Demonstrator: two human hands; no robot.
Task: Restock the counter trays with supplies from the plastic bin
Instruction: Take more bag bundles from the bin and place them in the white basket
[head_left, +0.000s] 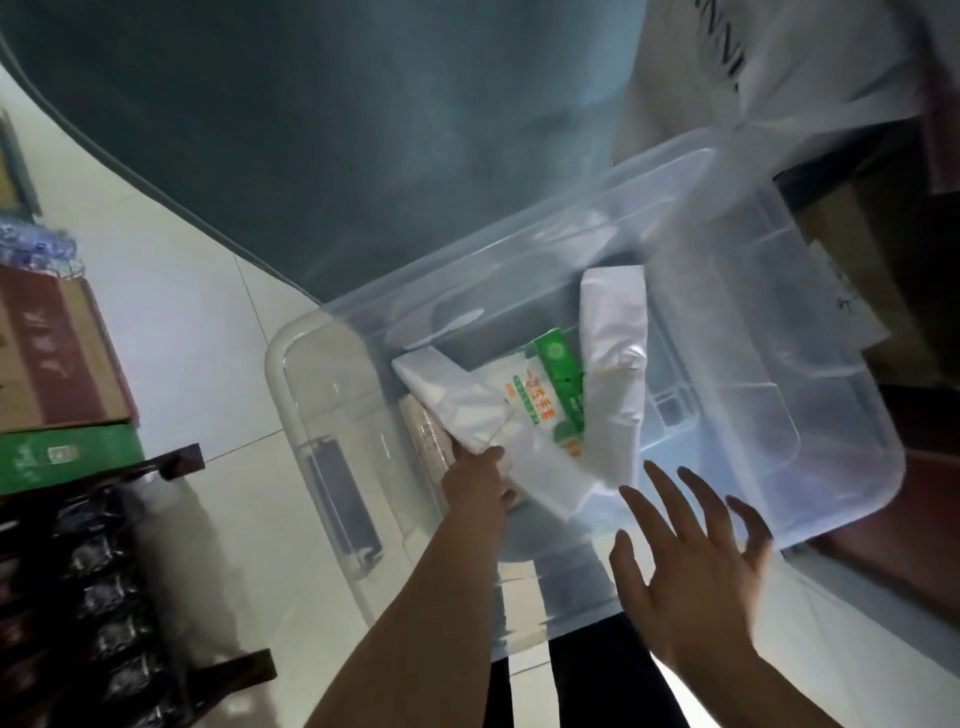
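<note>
A clear plastic bin (810, 322) stands below me on a pale tiled floor. Inside lie white plastic packets (615, 332) and a green and white packet (558, 395) with orange print. My left hand (480, 480) reaches into the bin and grips the corner of a white packet (452, 400). Over the bin's near rim hovers my right hand (691, 551), fingers spread, holding nothing.
A dark counter (322, 130) curves above the bin. At the left stand stacked cardboard boxes (52, 358) and a dark rack of black packets (104, 597). A white bag (779, 57) hangs at the top right, with brown boxes (852, 249) behind the bin.
</note>
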